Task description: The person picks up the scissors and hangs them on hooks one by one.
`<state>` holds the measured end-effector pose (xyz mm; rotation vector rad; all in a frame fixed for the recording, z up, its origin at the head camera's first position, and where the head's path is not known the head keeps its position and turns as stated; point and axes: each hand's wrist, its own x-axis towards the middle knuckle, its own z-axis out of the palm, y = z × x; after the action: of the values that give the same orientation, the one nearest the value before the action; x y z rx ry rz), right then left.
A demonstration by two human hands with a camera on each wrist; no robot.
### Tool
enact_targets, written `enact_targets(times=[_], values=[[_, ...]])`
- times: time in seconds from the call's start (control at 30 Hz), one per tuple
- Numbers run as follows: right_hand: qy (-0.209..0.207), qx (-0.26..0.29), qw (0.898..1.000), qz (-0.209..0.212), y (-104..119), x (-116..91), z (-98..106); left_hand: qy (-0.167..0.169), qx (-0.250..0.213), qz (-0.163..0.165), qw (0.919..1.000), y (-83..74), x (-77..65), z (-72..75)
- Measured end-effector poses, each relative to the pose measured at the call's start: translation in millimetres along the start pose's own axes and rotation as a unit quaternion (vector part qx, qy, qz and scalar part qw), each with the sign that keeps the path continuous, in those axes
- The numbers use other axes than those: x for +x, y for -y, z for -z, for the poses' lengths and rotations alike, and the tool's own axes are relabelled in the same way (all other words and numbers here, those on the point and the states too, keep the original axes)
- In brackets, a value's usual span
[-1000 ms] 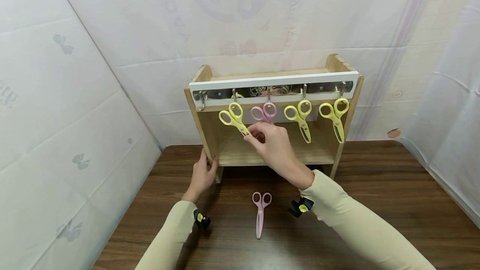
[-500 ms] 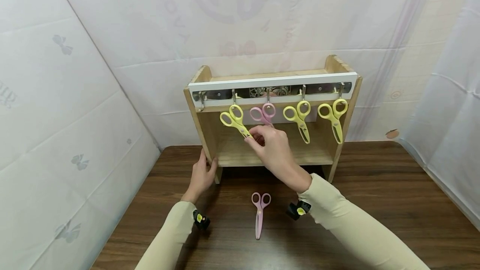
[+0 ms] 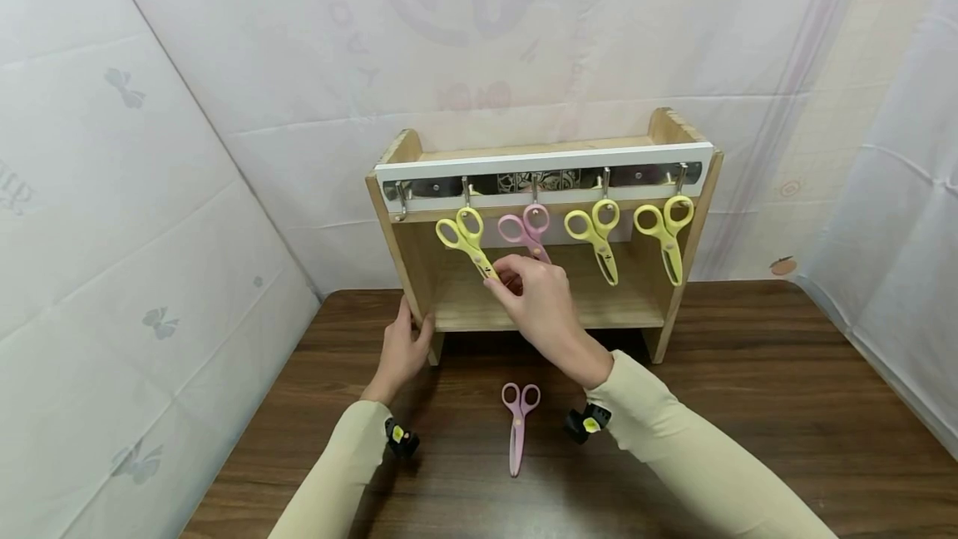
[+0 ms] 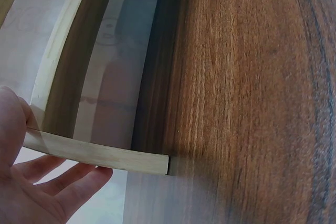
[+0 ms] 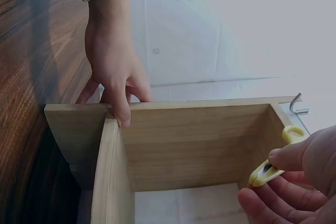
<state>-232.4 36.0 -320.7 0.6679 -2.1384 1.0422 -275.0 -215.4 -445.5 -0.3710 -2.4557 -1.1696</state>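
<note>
My right hand (image 3: 540,298) pinches the blade end of yellow scissors (image 3: 467,241), which slant below the second hook from the left. One finger loop overlaps that hook's tip; whether it is on the hook I cannot tell. In the right wrist view, thumb and fingers hold the yellow blade cover (image 5: 266,173). My left hand (image 3: 402,353) grips the left side panel of a small wooden shelf (image 3: 397,252), thumb inside and fingers outside, as the left wrist view (image 4: 100,156) also suggests. Pink scissors (image 3: 519,427) lie on the table, handles towards the shelf.
Along the shelf's white front rail (image 3: 546,160) runs a row of metal hooks. Pink scissors (image 3: 527,227) and two yellow pairs hang from the hooks to the right. The leftmost hook (image 3: 401,200) bears nothing. Patterned cloth (image 3: 299,40) surrounds the brown wooden table (image 3: 718,406).
My right hand has shifted slightly down and left, and the yellow scissors in it hang a bit steeper. The left hand keeps its place on the shelf.
</note>
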Motion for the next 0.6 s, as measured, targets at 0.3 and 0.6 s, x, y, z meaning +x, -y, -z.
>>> enact_targets(times=[0.3,0.6], values=[[-0.005,0.011,1.0,-0.022,0,-1,-12,0.005,-0.004,0.002,1.0,0.2,-0.1,0.0],[-0.011,0.005,1.0,-0.022,-5,2,-19,0.004,-0.004,0.003,1.0,-0.7,-0.5,0.3]])
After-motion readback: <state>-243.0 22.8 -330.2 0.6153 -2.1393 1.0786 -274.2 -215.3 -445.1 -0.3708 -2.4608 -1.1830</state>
